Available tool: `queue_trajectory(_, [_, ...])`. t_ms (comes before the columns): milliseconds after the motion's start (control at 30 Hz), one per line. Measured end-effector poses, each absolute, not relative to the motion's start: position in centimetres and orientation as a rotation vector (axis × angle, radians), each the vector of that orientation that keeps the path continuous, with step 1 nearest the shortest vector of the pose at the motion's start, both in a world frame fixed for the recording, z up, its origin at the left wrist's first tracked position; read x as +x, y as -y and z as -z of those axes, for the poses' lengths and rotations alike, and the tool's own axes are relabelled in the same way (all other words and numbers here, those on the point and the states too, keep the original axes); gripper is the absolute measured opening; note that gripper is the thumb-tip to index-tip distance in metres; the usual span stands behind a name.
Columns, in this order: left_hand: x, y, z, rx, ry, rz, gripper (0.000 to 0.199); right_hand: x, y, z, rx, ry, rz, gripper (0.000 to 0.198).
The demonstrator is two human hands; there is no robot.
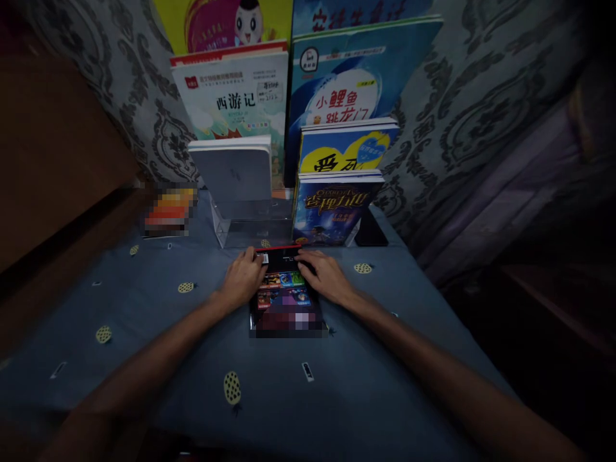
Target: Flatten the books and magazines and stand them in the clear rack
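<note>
A dark book (283,263) with a red far edge and rows of small colourful pictures lies on the blue cloth, its lower part blurred. My left hand (242,276) grips its far left edge, fingers over the cover. Across from it, my right hand (325,274) holds the far right edge with fingertips on the cover. Just behind the book stands a clear display stand (250,232). Its right side carries a dark blue book (332,208), and its left side a plain pale book (233,172).
Taller books rise behind, including a white one (240,90) and a teal one (346,70). A blurred orange and red item (171,210) lies at the left. A flat black object (371,232) is right of the stand. Patterned curtain (462,122) hangs behind the table (158,359).
</note>
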State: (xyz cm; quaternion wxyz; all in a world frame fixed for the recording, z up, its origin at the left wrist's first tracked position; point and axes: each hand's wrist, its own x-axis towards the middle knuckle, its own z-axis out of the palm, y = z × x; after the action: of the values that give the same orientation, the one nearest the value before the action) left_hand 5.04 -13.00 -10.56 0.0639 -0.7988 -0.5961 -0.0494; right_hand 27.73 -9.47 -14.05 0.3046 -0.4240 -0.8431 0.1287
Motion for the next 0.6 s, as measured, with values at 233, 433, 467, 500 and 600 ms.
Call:
queue_trajectory(233, [4.6, 12.2, 11.6, -2.43, 1.736, 0.194, 0.027, 27.8, 9.7, 14.9, -1.068, 2.18, -0.329, 0.029])
queue_trajectory(433, [4.1, 11.0, 11.9, -2.443, 1.692, 0.208, 0.028, 27.9, 10.0, 15.2, -1.078, 2.243, -0.258, 0.034])
queue_trajectory(467, [4.0, 10.9, 11.8, -2.451, 1.685, 0.202, 0.029, 28.0, 10.1, 15.2, -1.079, 2.252, -0.249, 0.035])
queue_trajectory(500, [4.0, 10.8, 11.7, -2.455, 1.677, 0.188, 0.029, 28.0, 10.1, 15.2, -1.08, 2.258, -0.246, 0.035])
queue_trajectory(600, [4.3, 11.1, 11.1, -2.417, 1.628, 0.078, 0.031, 28.0, 10.0, 15.2, -1.08, 2.263, -0.261, 0.035])
